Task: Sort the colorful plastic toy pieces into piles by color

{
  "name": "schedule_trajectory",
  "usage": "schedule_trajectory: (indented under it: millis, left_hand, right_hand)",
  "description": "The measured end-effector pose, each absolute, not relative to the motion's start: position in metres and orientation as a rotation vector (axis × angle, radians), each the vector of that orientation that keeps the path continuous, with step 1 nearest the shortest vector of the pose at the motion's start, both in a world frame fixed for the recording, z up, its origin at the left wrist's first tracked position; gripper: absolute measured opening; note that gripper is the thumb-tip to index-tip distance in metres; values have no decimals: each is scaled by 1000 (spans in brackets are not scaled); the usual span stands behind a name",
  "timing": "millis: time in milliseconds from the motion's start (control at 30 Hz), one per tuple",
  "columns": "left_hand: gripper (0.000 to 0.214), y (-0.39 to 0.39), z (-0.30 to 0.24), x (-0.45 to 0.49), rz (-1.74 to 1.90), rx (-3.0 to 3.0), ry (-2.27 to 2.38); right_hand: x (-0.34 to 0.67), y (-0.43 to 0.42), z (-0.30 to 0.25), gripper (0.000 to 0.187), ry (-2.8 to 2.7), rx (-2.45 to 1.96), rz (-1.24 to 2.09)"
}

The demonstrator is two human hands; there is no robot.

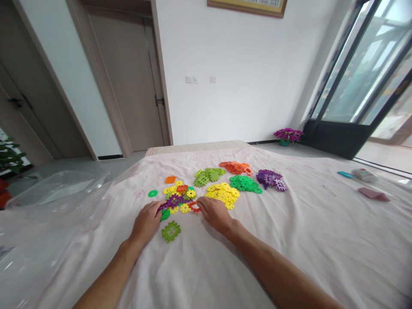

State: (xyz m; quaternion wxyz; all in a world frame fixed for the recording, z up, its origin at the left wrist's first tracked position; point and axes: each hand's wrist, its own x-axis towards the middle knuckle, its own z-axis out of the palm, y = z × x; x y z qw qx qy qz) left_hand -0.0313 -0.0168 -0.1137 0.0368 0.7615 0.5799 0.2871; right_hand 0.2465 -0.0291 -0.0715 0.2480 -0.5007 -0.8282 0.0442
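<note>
My left hand (pixel 148 219) is closed at the left side of a mixed pile, its fingertips on a purple notched plastic piece (pixel 174 200). My right hand (pixel 215 211) pinches an orange-red notched piece (pixel 194 207) at the pile's right side. Yellow flower-shaped discs (pixel 184 208) lie between the hands, with a few green and orange pieces among them. Close to my left fingers is a green disc (pixel 165 214). A light-green square piece (pixel 171 231) lies nearer me, apart from the pile.
Sorted heaps of yellow (pixel 224 194), green (pixel 246 183), purple (pixel 271 178), orange (pixel 236 167) and light-green pieces (pixel 209 175) lie beyond and right. A clear plastic container (pixel 58 189) is at left. Pink paper (pixel 373 194) rests on the pale cloth (pixel 309 240) at right.
</note>
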Motion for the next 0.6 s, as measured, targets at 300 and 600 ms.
schedule_trajectory:
  millis: [300, 600]
  left_hand:
    - [38, -16, -114, -32, 890, 2351, 1772]
    - [38, -18, -111, -30, 878, 2341, 1776]
  right_hand:
    - [323, 26, -58, 17, -1495, -1463, 577]
    - [381, 81, -60, 18, -995, -1293, 754]
